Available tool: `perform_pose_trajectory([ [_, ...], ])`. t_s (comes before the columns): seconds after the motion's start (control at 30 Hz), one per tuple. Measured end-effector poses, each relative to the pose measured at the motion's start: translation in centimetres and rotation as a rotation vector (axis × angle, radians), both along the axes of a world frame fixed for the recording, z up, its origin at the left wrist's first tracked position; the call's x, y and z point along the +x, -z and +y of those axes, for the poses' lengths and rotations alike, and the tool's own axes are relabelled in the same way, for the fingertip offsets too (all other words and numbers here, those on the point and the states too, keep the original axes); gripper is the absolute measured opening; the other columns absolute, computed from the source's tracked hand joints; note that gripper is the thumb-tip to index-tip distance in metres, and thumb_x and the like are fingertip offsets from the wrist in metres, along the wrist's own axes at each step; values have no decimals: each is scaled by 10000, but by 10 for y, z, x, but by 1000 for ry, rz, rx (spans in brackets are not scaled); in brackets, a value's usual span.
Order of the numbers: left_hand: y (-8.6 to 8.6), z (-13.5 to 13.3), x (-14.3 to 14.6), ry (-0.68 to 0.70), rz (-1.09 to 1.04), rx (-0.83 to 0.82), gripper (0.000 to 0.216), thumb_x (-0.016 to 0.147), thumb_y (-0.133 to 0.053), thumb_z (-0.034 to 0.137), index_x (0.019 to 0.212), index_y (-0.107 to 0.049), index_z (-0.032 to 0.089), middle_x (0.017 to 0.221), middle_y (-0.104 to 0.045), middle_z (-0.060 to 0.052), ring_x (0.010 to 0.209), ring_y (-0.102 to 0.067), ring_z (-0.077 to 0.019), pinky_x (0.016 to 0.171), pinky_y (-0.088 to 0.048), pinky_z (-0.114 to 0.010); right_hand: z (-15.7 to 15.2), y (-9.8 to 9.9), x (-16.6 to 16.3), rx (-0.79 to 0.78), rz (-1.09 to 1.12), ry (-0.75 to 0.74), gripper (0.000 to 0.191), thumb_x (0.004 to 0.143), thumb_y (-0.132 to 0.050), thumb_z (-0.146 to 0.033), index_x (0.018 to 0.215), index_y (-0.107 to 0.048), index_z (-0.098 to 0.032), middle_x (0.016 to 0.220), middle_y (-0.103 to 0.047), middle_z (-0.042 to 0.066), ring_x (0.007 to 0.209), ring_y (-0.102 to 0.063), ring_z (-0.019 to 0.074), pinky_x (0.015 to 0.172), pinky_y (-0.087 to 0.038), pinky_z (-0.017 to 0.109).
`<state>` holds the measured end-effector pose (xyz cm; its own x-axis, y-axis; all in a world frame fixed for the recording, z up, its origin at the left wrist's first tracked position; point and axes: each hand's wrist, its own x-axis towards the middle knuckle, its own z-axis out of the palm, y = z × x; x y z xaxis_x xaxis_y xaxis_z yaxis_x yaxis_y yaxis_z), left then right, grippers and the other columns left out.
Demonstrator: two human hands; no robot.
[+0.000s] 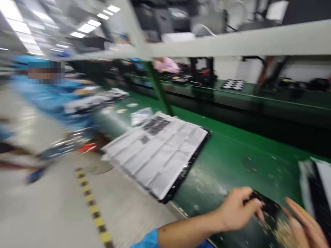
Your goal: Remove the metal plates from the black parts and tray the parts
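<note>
My left hand [239, 208] reaches in from the bottom edge over the green workbench [232, 162]. Its fingers are curled and pinch a small black part [265, 203] lying on the bench. My right hand [306, 224] is at the bottom right corner, fingers stretched out and apart, just right of the black part and not gripping it. A scatter of small pale bits [283, 232] lies under the right hand. The whole view is smeared by motion.
A black tray with a white compartmented sheet [157, 155] overhangs the bench's near edge at centre. Another tray [318, 186] sits at the right edge. A person in blue [49, 96] works at the left. Yellow-black floor tape [93, 206] runs alongside. A green post [157, 86] rises behind.
</note>
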<state>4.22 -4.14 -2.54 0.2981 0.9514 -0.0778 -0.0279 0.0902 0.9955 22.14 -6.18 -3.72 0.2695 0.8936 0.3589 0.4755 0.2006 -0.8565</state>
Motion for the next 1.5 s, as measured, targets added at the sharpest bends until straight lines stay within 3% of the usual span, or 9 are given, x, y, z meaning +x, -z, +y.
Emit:
perform_pose_trajectory([
  [0.13, -17, 8, -4, 11, -31, -25, 378, 1006, -579, 528, 921, -643, 165, 786, -744, -51, 715, -677, -163, 690, -519, -244, -21, -12, -16, -199, 200, -58, 480, 999, -615, -482, 1398, -690, -228, 1242, -778, 139, 1040, -775, 299, 871, -664, 415],
  [0.3, -22, 2, -7, 75, 29, 43, 314, 1049, -549, 435, 895, -639, 178, 773, -705, -18, 683, -620, -148, 662, -491, -246, -15, -19, -31, -137, 272, -75, 287, 1030, -591, -302, 1242, -760, -205, 1005, -794, 88, 848, -762, 205, 769, -624, 296],
  [0.5, -15, -6, -6, 84, 65, 90, 298, 1073, -512, 399, 908, -642, 189, 772, -677, -1, 674, -608, -143, 647, -494, -247, -19, -21, -32, -115, 311, -51, 207, 1030, -592, -268, 1107, -767, -188, 826, -749, 42, 714, -713, 176, 681, -570, 271],
  [0.83, -10, -12, 2, 88, 16, -13, 320, 1097, -452, 447, 930, -557, 196, 732, -656, 21, 582, -565, -118, 565, -453, -240, -20, -16, -38, -93, 245, 44, 222, 1042, -581, -304, 1018, -775, -197, 905, -776, 60, 796, -719, 192, 732, -556, 273],
  [1.03, -7, -15, 2, 74, -1, -60, 340, 1092, -443, 479, 913, -527, 204, 700, -638, 32, 556, -545, -113, 539, -429, -234, -23, -15, -37, -107, 217, -10, 196, 1018, -591, -246, 1130, -745, -200, 1017, -788, 75, 897, -746, 209, 810, -583, 291],
  [1.3, -6, -18, 0, 77, 14, -61, 337, 1079, -456, 497, 927, -534, 207, 698, -644, 27, 549, -537, -118, 526, -411, -232, -20, -15, -44, -109, 244, 57, 190, 1019, -593, -272, 991, -764, -195, 836, -754, 34, 703, -702, 166, 657, -555, 250],
  [1.5, -4, -19, 1, 68, 12, -76, 366, 1077, -443, 519, 911, -532, 206, 696, -638, 25, 545, -529, -116, 520, -407, -230, -24, -16, -44, -103, 238, 36, 232, 1044, -549, -285, 1036, -766, -205, 878, -781, 39, 774, -728, 177, 719, -572, 251],
])
